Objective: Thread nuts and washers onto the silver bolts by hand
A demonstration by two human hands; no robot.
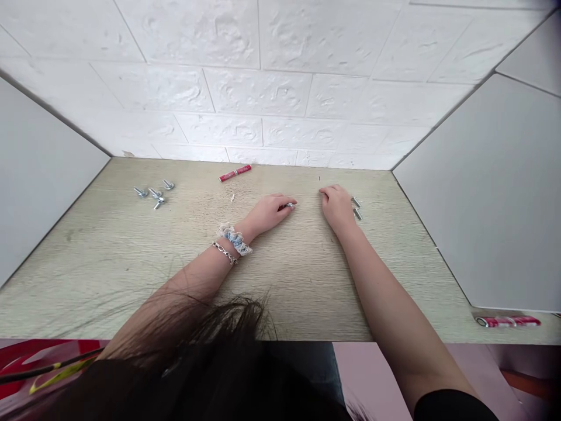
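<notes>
My left hand (268, 213) rests low over the middle of the table, thumb and fingers closed around a small silver bolt (290, 204). Only one end of that bolt shows between the fingertips. To its right, my right hand (337, 207) lies on the tabletop with its fingers curled inward. Whatever is under those fingers, if anything, is hidden. Just beside the right hand's outer edge are two loose bolts, an upper bolt (356, 202) and a lower bolt (358, 214). On the left lies a group of several bolts (155, 193) with wide washers or nuts on them.
A red marker-like tube (235, 173) lies near the back wall (280, 88). Another red tube (508, 321) is at the front right edge. A small white scrap (232, 197) sits on the wooden table (298, 280). Grey side panels (495, 199) bound the table left and right.
</notes>
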